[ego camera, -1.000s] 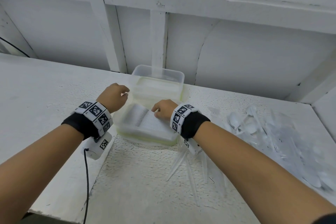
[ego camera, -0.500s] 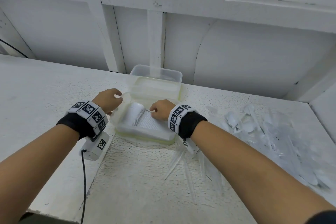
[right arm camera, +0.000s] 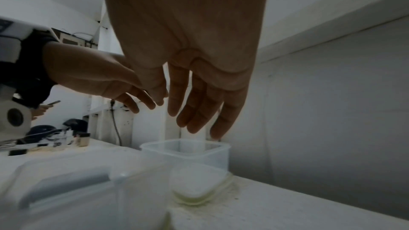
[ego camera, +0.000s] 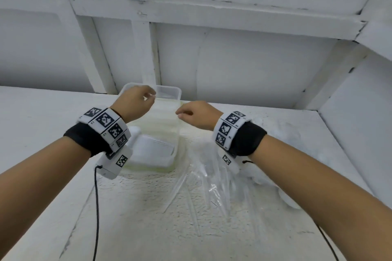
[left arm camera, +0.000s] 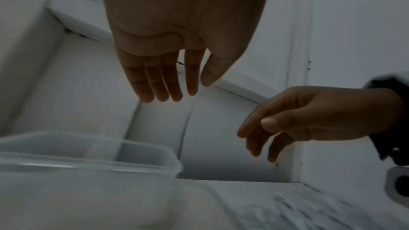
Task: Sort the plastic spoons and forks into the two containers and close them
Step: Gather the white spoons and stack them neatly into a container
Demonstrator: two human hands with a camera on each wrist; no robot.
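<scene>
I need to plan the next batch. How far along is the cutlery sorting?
Partly done: the near clear plastic container holds a row of white forks. In hand: nothing; the left hand and right hand hover open above the containers. Left: the far clear container looks empty, loose cutlery lies on the white table, and no lid appears fitted.

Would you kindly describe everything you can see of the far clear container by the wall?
The far container is a rectangular tub of clear, slightly frosted plastic with rounded corners and a thin rim. It stands upright and open on the white table, close to the wall, with no lid on it, and looks empty. The nearer container sits just in front of it. The left hand hovers above its rim and the right hand beside it; neither plainly touches it.
</scene>
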